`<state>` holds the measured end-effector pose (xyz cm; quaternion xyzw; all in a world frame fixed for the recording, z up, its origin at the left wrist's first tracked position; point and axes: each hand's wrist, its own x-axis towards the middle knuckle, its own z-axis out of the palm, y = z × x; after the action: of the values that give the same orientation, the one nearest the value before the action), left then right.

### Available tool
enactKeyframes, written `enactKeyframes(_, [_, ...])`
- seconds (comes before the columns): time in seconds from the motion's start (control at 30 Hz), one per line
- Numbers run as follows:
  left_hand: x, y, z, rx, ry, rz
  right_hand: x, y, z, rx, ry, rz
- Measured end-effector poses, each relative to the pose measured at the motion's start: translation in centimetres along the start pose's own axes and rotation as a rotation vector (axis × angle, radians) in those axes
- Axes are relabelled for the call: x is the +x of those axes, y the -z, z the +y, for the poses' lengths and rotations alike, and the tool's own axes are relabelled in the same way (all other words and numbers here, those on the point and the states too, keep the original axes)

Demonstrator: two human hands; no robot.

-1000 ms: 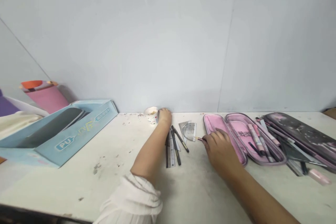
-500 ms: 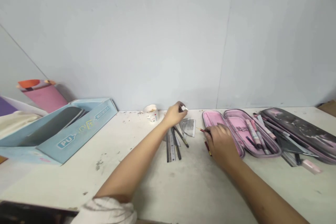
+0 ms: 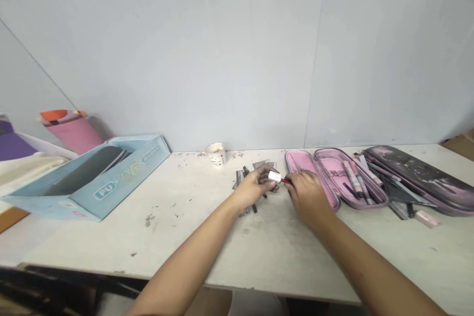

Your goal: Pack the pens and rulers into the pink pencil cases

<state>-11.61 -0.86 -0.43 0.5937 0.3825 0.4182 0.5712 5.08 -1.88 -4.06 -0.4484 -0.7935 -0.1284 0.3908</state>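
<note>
My left hand (image 3: pixel 255 185) pinches a small white block that looks like a pencil sharpener (image 3: pixel 274 177) between thumb and fingers. A dark red pencil (image 3: pixel 285 181) is gripped in my right hand (image 3: pixel 309 195), its front end pointing left and meeting the white block. Whether the tip is inside it, I cannot tell. Behind and below my left hand lie dark pens or pencils (image 3: pixel 254 207) and clear rulers (image 3: pixel 239 177), partly covered. Beside my right hand is an open pink pencil case (image 3: pixel 296 159) with markers (image 3: pixel 353 180) in its right half.
A paper cup (image 3: pixel 216 154) with brownish bits in it stands near the wall. At the left is a light blue box (image 3: pixel 122 177) holding a dark case. A dark printed pencil case (image 3: pixel 418 173) and a pink eraser (image 3: pixel 426 218) lie at the right.
My left hand has come right and nearer with the white block, which now meets the pencil in my right hand. The view has shifted slightly, showing the table's front edge.
</note>
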Motion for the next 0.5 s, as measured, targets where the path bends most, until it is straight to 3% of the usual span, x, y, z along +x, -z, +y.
enactKeyframes(0.17, [-0.4,-0.9,-0.2,0.124,-0.042,-0.037,0.0,0.3,0.2,-0.046,0.03,-0.001])
enactKeyframes(0.33, [-0.3,-0.6,-0.5,0.34,0.059,0.004,-0.1,0.2,-0.1,-0.039,0.014,-0.037])
enactKeyframes(0.5, [-0.6,-0.8,-1.4,0.261,0.053,0.022,-0.3,0.0,-0.6,-0.033,0.023,-0.069])
